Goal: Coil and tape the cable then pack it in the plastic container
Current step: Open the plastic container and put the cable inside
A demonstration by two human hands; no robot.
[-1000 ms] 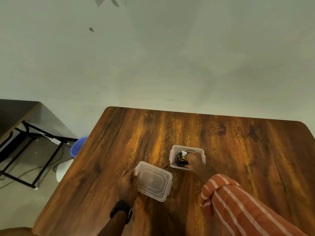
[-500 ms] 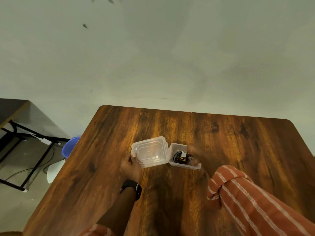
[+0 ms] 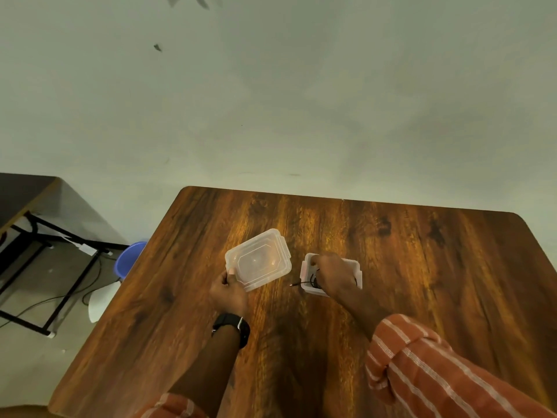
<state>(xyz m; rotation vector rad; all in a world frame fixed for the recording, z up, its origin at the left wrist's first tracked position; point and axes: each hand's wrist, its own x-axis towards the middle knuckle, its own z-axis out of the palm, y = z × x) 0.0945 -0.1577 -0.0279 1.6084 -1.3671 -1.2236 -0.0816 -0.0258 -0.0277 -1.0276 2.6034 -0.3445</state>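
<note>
A small clear plastic container (image 3: 355, 265) stands near the middle of the wooden table (image 3: 422, 267). The coiled black cable (image 3: 313, 280) lies inside it, with one end sticking out over the left rim. My right hand (image 3: 333, 274) rests over the container, fingers down inside on the cable, hiding most of the coil. My left hand (image 3: 230, 292) grips the near left corner of the clear lid (image 3: 259, 262), held tilted just left of the container. No tape is visible.
The table's left edge drops to the floor, where a blue bucket (image 3: 131, 257) and a black metal frame (image 3: 45, 267) with cables stand. A plain wall rises behind the table's far edge.
My left hand lifted the lid off the table and brought it up beside the container. My right hand stayed in the container and now covers more of it.
</note>
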